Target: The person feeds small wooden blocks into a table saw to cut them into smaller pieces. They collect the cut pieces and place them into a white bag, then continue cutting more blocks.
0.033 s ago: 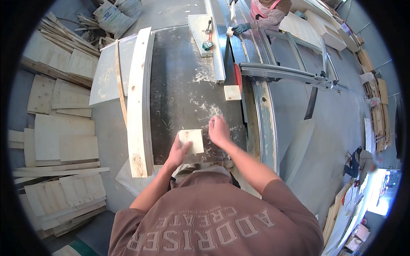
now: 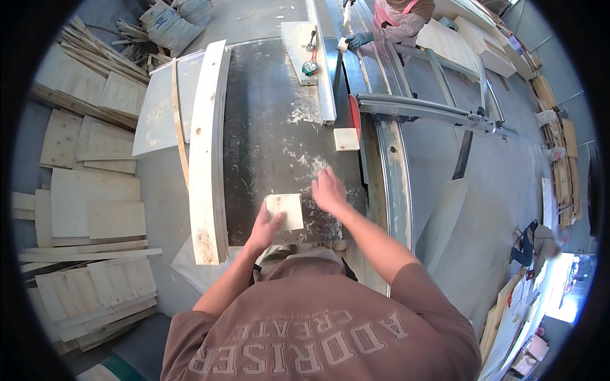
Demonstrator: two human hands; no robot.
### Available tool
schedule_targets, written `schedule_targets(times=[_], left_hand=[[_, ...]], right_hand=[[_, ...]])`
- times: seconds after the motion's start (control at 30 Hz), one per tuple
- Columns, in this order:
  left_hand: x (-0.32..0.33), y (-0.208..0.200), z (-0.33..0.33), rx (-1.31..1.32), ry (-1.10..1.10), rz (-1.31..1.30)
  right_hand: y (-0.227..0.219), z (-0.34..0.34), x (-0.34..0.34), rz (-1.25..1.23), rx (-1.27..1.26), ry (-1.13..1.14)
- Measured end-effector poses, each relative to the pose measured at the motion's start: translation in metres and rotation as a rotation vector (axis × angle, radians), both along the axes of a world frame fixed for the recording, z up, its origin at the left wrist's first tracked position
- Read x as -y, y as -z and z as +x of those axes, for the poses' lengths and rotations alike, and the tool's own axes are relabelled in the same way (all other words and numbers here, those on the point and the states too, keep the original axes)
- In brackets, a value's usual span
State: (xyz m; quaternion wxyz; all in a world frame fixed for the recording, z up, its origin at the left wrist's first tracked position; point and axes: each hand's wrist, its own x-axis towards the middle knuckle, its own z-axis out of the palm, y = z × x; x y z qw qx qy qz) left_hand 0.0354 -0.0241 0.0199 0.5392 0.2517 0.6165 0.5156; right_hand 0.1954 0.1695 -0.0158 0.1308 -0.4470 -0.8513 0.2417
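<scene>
The held block (image 2: 287, 211) is cream, the tabletop (image 2: 260, 120) charcoal

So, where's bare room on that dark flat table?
Far left, lightly dusted, between the long pale wooden planks and the pale tapered board. Crowded on the right: bare right hand, pale shavings, square wooden block by the curved red piece.

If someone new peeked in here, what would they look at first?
Probably the long pale boards along the left side of the dark table. Next, perhaps the square wood block in the left hand, near the table's closest edge, with the right hand beside it. Then the red piece touching or near another block, farther right.
</scene>
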Motion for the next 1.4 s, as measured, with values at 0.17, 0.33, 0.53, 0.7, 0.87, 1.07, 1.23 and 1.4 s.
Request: schedule_targets(times=[0.17,0.33,0.53,0.7,0.87,1.07,1.23,1.4], left_hand=[[-0.002,0.001,0.001,0.003,0.015,-0.026],[-0.003,-0.013,0.005,0.034,-0.026,0.001],[0.004,-0.004,0.004,-0.030,-0.057,0.006],[-0.001,0.000,0.003,-0.038,-0.059,-0.024],[-0.009,-0.015,-0.005,0.058,-0.145,-0.078],[0.002,-0.004,0.001,-0.026,-0.508,0.007],[0.063,-0.004,0.022,-0.144,-0.708,0.014],[0.151,0.039,0.050,-0.020,-0.795,-0.175]], right_hand=[[0.057,-0.006,-0.119,0.424,0.696,-0.258],[0.093,-0.035,-0.189,0.375,0.967,-0.328],[0.108,-0.041,-0.195,0.320,0.864,-0.390],[-0.018,-0.039,-0.139,0.105,0.685,-0.442],[-0.181,-0.038,-0.038,-0.066,0.408,-0.537],[-0.172,-0.054,0.036,0.006,0.331,-0.761],[-0.167,-0.051,0.055,0.045,0.379,-0.746],[-0.176,-0.028,0.090,0.133,-0.068,-0.582]])
